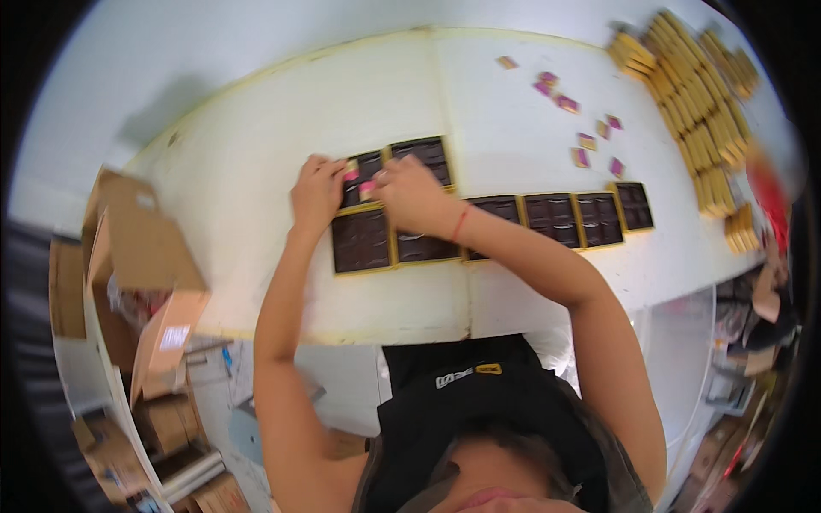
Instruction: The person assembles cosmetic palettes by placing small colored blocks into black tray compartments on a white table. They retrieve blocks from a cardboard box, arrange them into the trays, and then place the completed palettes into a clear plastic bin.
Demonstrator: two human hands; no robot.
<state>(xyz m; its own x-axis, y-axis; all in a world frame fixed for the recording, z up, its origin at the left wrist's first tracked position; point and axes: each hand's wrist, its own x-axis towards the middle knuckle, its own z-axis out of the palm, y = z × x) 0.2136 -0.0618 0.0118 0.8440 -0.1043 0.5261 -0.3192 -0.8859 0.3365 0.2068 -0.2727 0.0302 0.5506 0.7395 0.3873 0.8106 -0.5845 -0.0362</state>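
Eight shallow gold-edged boxes with dark brown inserts are laid out on a white desk [248, 154], two in a far row and six in a near row. The far-left box [370, 163] is being worked over by both hands. Inside it, two small pink-and-yellow pieces are seen: a farther piece [351, 170] and a nearer piece [367, 191].

The left hand [318, 190] is placed at the left edge of this box, its fingers bent and close together beside the farther piece; whether that piece is gripped or only touched cannot be made out. The right hand [413, 192] is reached in from the right, with its fingertips drawn narrowly together at the nearer piece; a firm grip cannot be confirmed there either. A thin red band [462, 222] is worn on the right wrist.

The far-right box [422, 160] is partly covered by the right hand. Well to the right, on the far part of the desk, more small pieces [566, 103] are scattered, and beyond them gold boxes [694, 94] are stacked in rows. On the left, an open cardboard box [150, 244] is seen.
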